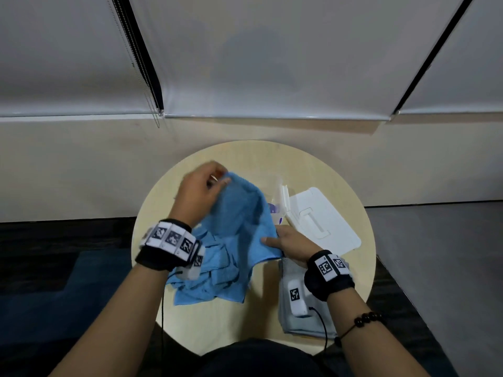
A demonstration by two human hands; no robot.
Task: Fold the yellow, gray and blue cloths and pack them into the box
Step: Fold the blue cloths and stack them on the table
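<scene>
1. Our left hand (pixel 201 191) pinches the raised top corner of the blue terry cloth (pixel 239 229). Our right hand (pixel 288 242) grips its right edge lower down. The rest of the cloth lies crumpled on the round pale wooden surface (pixel 217 330).
2. The folded gray cloth (pixel 299 322) lies near right, under our right wrist and close to the rim. A yellowish sliver shows beneath it, but we cannot tell whether that is the yellow cloth.
3. The clear plastic box (pixel 276 194) stands just behind the lifted cloth, with its flat white lid (pixel 324 221) beside it. A swinging cloth could tip it.
4. Our wrist could drag the gray stack over the near edge.
5. Bare wood shows at near centre, the likeliest room for folding.
</scene>
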